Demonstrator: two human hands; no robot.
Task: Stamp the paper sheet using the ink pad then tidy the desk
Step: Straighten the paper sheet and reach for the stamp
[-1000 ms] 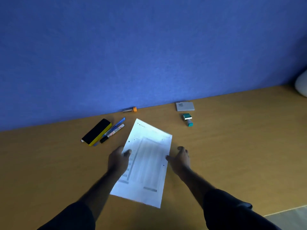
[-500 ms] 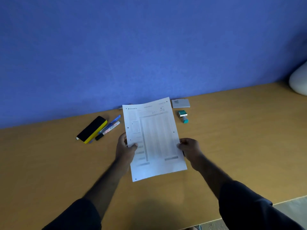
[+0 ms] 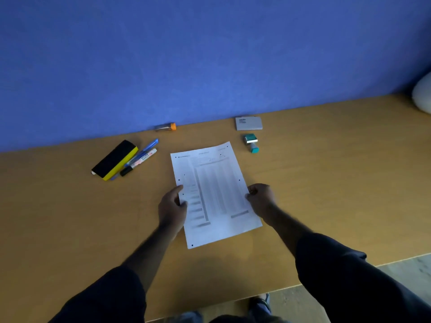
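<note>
A printed white paper sheet (image 3: 214, 194) lies in the middle of the wooden desk (image 3: 326, 183), nearly square to me. My left hand (image 3: 172, 206) pinches its left edge, thumb on top. My right hand (image 3: 262, 199) grips the right edge with curled fingers. A small teal-and-white stamp (image 3: 251, 142) lies on its side beyond the sheet's far right corner. Behind the stamp, against the blue wall, sits a shut grey ink pad (image 3: 248, 123).
At the left lie a black-and-yellow board eraser (image 3: 114, 159), a blue pen (image 3: 145, 150) and a white marker (image 3: 138, 162). A small orange-capped tube (image 3: 166, 127) rests by the wall. A white rounded object (image 3: 423, 94) is at the far right. The desk's front edge runs close to me.
Both hands took the skewed sheet by its sides, lifted and turned it straight, and have now lowered it onto the desk.
</note>
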